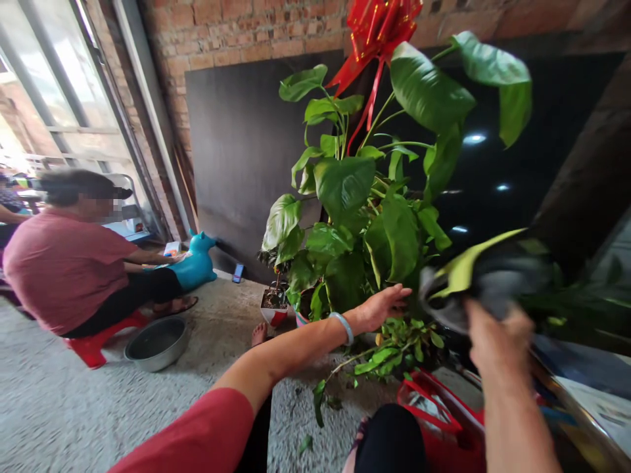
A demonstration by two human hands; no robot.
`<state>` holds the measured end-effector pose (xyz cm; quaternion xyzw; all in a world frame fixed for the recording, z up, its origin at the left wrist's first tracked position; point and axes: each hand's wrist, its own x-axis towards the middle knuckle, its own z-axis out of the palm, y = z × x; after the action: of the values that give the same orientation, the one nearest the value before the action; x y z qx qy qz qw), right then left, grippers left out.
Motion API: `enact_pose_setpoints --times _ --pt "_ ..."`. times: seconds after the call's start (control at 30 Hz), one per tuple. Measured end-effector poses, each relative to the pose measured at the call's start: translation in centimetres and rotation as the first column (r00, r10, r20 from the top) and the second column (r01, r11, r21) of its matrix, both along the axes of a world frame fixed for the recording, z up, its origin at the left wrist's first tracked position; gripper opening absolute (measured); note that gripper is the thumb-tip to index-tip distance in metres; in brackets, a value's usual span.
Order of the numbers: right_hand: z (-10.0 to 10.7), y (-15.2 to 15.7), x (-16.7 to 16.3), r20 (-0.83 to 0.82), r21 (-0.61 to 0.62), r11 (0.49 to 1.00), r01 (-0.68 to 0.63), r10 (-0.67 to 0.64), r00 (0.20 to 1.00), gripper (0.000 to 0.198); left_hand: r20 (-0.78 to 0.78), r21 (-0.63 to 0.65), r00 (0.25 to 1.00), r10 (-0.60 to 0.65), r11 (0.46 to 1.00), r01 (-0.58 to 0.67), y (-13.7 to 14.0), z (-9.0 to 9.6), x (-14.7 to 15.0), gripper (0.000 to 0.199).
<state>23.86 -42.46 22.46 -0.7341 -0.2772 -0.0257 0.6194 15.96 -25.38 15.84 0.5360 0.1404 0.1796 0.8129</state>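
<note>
**Plant leaf being wiped, both hands engaged at the foliage**

Head view: The person is sitting low on the concrete floor [73, 407] facing a large leafy plant [365, 210], which is standing toward the far edge of the floor against a dark board [231, 151] leaning on the brick wall [236, 33]. The left hand [379, 305], wearing a pale bangle [344, 326] at the wrist, is reaching forward with the fingers stretched and loosely spread, palm open, touching or just beside the lower leaves; it is gripping nothing. The right hand [493, 335] is closing around a dark cloth [493, 282], which is pressing against a long yellow-green leaf [468, 266] at the right side of the plant; this area is motion-blurred, so the exact finger placement cannot be told. A red ribbon bow [377, 29] is hanging at the top of the plant. A small square pot [273, 309] with a thin seedling is standing just beside the plant's base, on its left. A red basket [434, 414] is sitting on the floor near the person's knee, below the right forearm.

At the left edge of the floor, well apart, another person [64, 263] is sitting on a red stool [96, 341], with a metal basin [156, 341] just beside it and a teal toy animal [197, 263] behind.
</note>
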Motion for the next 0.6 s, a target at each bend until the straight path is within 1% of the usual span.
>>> enact_pose_setpoints --times 0.07,0.1,0.13,0.17,0.2,0.23,0.27,0.3,0.33,0.37,0.4,0.43,0.47,0.5,0.53,0.57,0.6 --pt "-1.1 0.0 -1.6 -0.068 -0.137 0.988 -0.072 0.063 0.996 0.053 -0.027 0.004 0.999 0.032 0.999 -0.031 0.5 -0.3 -1.6 0.060" --pt "-1.9 -0.8 -2.4 -0.102 -0.212 0.968 -0.133 0.114 0.988 0.052 -0.047 0.015 0.997 0.057 0.998 -0.057 0.8 -0.5 -2.3 0.062" --pt "-2.5 -2.0 -3.0 -0.133 -0.261 0.946 -0.190 0.159 0.978 0.052 -0.063 0.030 0.995 0.079 0.997 -0.077 1.1 -0.6 -3.0 0.062" --pt "-2.9 -3.3 -3.5 -0.158 -0.275 0.937 -0.214 0.176 0.972 0.053 -0.068 0.050 0.993 0.096 0.994 -0.092 1.3 -0.8 -3.6 0.061" --pt "-2.8 -4.5 -3.7 -0.173 -0.255 0.951 -0.176 0.135 0.976 0.053 -0.066 0.071 0.992 0.104 0.993 -0.099 1.5 -0.8 -4.0 0.060" --pt "-2.3 -5.6 -3.7 -0.174 -0.219 0.973 -0.076 0.038 0.984 0.055 -0.057 0.089 0.993 0.103 0.991 -0.097 1.5 -0.8 -4.3 0.060" --pt "-1.5 -6.2 -3.5 -0.161 -0.168 0.984 0.063 -0.091 0.983 0.059 -0.048 0.103 0.994 0.094 0.991 -0.089 1.4 -0.7 -4.5 0.059" --pt "-0.5 -6.4 -3.2 -0.138 -0.107 0.973 0.205 -0.219 0.966 0.063 -0.038 0.111 0.996 0.081 0.991 -0.076 1.3 -0.5 -4.5 0.059" --pt "0.7 -6.1 -2.8 -0.100 -0.051 0.950 0.309 -0.312 0.945 0.068 -0.024 0.115 0.998 0.064 0.991 -0.061 1.1 -0.3 -4.3 0.059" --pt "1.7 -5.4 -2.6 -0.044 -0.023 0.936 0.351 -0.351 0.935 0.073 -0.008 0.114 0.999 0.046 0.992 -0.045 0.8 0.0 -4.1 0.060" --pt "2.5 -4.4 -2.4 0.019 -0.028 0.942 0.334 -0.334 0.942 0.075 0.009 0.109 1.000 0.029 0.994 -0.030 0.6 0.2 -3.8 0.060" --pt "2.8 -3.2 -2.5 0.072 -0.073 0.959 0.273 -0.268 0.961 0.074 0.022 0.100 1.000 0.019 0.995 -0.021 0.4 0.5 -3.5 0.060" --pt "2.7 -2.0 -2.8 0.100 -0.157 0.968 0.193 -0.179 0.979 0.070 0.022 0.087 1.000 0.015 0.996 -0.016 0.3 0.7 -3.3 0.060" --pt "2.0 -1.1 -3.3 0.100 -0.256 0.960 0.111 -0.088 0.991 0.063 0.009 0.074 1.000 0.018 0.997 -0.019 0.2 0.7 -3.3 0.061" --pt "0.9 -0.5 -4.0 0.073 -0.337 0.941 0.029 -0.004 0.997 0.055 -0.012 0.069 1.000 0.028 0.997 -0.027 0.1 0.7 -3.6 0.061" --pt "-0.4 -0.4 -4.8 0.024 -0.389 0.920 -0.055 0.070 0.997 0.050 -0.033 0.080 0.998 0.044 0.996 -0.041 0.1 0.5 -4.2 0.060" --pt "-1.8 -0.7 -5.5 -0.028 -0.413 0.902 -0.128 0.128 0.991 0.048 -0.042 0.113 0.996 0.076 0.991 -0.071 0.0 0.1 -5.2 0.058"
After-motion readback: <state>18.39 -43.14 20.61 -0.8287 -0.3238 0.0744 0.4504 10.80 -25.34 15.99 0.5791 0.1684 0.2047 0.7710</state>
